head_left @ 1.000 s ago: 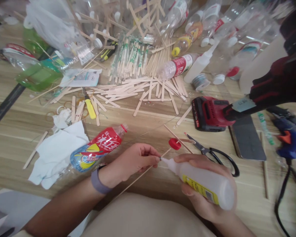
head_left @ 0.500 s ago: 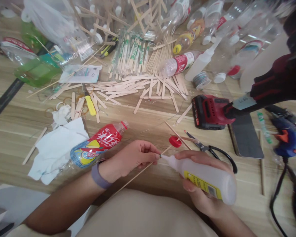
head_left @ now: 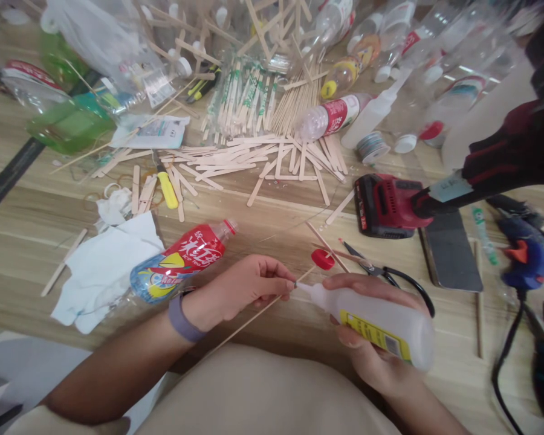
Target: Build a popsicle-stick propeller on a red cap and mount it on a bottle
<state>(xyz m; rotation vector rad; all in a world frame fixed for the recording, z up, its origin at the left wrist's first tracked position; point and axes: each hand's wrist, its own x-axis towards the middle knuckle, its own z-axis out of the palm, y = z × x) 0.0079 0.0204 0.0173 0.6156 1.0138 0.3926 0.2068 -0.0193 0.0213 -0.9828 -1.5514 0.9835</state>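
My left hand pinches a thin wooden stick, which runs from near my body up toward the right. A red bottle cap is at the stick's upper end. My right hand is wrapped round a white squeeze bottle with a yellow label, lying tilted with its nozzle to the left. The nozzle tip meets the stick at my left fingertips; the exact contact is too small to make out. Beside my left wrist lies an iced tea bottle with a red and blue label.
Black-handled scissors and a phone lie right of my hands. A red and black power tool stands behind them. Flat wooden sticks cover the middle back. Torn white paper lies left; a blue glue gun lies far right.
Both hands and what they hold have kept nearly the same place. The view has shifted very slightly.
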